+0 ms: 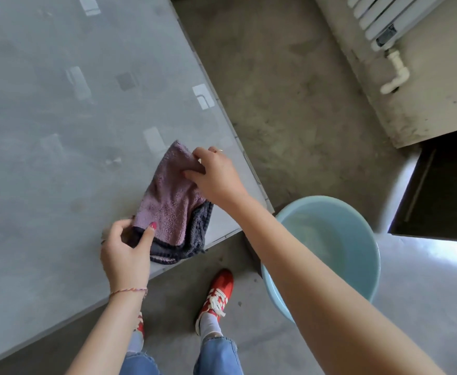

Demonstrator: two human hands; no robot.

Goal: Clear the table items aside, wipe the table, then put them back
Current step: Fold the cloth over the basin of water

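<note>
A folded cloth (171,201), purple on one side and dark grey on the other, lies near the front right corner of the grey glass-topped table (59,117). My left hand (125,250) pinches the cloth's near left corner between thumb and fingers. My right hand (216,177) grips the cloth's far right edge. The table surface around the cloth carries no other items in this view.
A light blue basin (357,239) with water stands on the concrete floor just right of the table corner. My feet in red shoes (217,293) are at the table's front edge. A white radiator (379,20) and a dark cabinet (438,190) lie to the right.
</note>
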